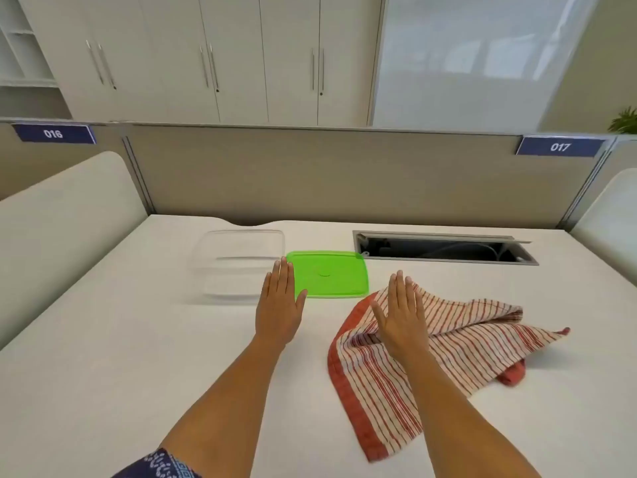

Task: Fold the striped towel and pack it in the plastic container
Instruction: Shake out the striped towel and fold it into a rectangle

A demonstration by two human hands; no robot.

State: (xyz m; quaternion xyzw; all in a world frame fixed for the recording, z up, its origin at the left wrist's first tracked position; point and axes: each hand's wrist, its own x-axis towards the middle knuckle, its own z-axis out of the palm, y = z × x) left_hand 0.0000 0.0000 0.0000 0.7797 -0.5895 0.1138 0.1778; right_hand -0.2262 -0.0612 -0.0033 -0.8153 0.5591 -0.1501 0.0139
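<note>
Extending forward over the white desk (103,339), both bare forearms were held palm-down with fingers straight and together, and neither hand grasped anything. The left hand (279,305) was flat and released above bare desk surface, its fingertips reaching the gap between the clear plastic container (238,263) and the green lid (329,274) (whether the palm touched the desk could not be determined). The right hand (401,313) was likewise flat and released, positioned over the near-left part of the striped towel (448,339); contact with the cloth could not be confirmed. The towel lay unfolded and rumpled on the right half of the desk, red stripes on a pale ground with a solid red border, one corner reaching toward the near edge and another pointing right. The container sat empty and uncovered at the left rear, with the lid lying flat just beside its right side. Behind the towel, an open cable tray (444,248) was recessed in the desk. A patterned blue sleeve (162,465) showed at the bottom edge.
</note>
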